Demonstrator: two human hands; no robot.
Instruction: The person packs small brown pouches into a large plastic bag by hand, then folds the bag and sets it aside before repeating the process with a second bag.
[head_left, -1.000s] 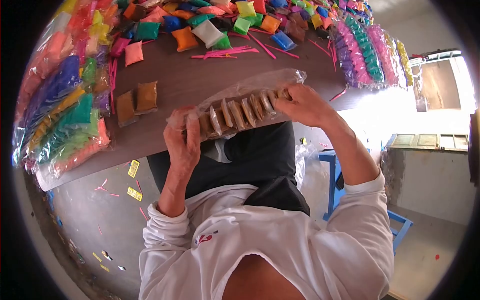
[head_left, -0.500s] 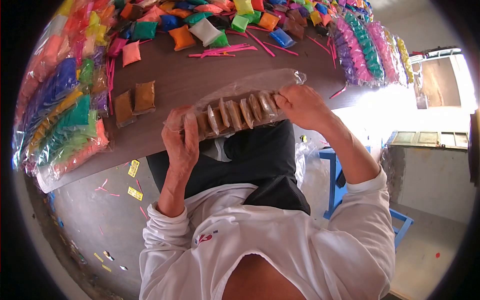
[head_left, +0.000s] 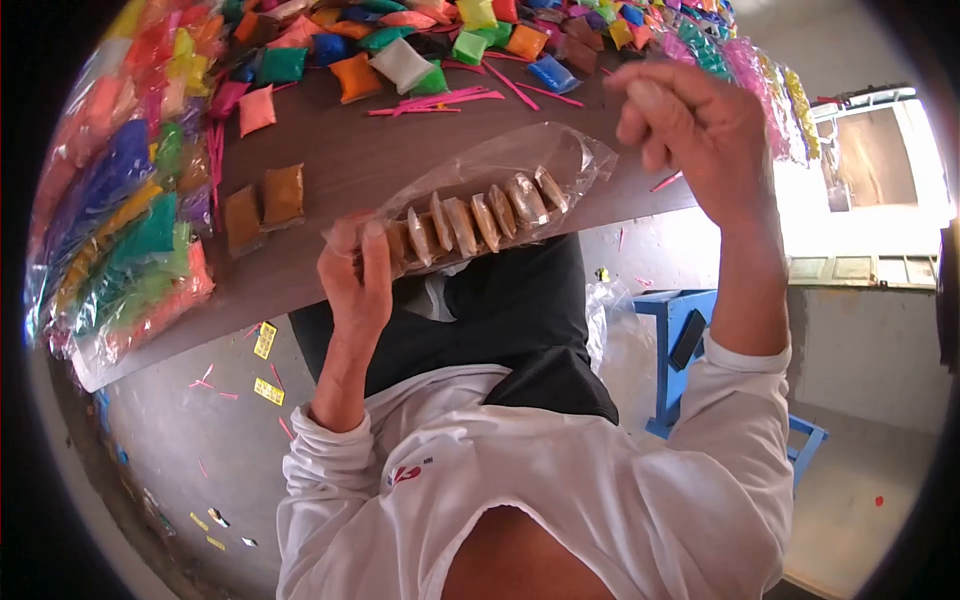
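My left hand (head_left: 358, 275) is closed on the left end of a clear plastic bag (head_left: 480, 165). Inside the bag stands a row of several small brown packets (head_left: 480, 222), tilted and packed side by side. The bag's right end lies loose near the table's front edge. Up and to the right of it, my right hand (head_left: 695, 130) is raised over the table, apart from the bag. Its fingers are bent but separated, and nothing shows in them. Two more brown packets (head_left: 283, 196) lie on the table to the left of the bag.
Many colourful packets (head_left: 395, 65) are heaped at the back of the brown table (head_left: 330, 130), with pink strips (head_left: 440, 101) before them. Filled bags (head_left: 125, 230) line the left side; others (head_left: 745, 75) stand at the right. A blue stool (head_left: 675, 330) is on the floor.
My right hand has let go of the bag's right end and moved up and right. My left hand still grips the left end, and the freed end has spread open slightly.
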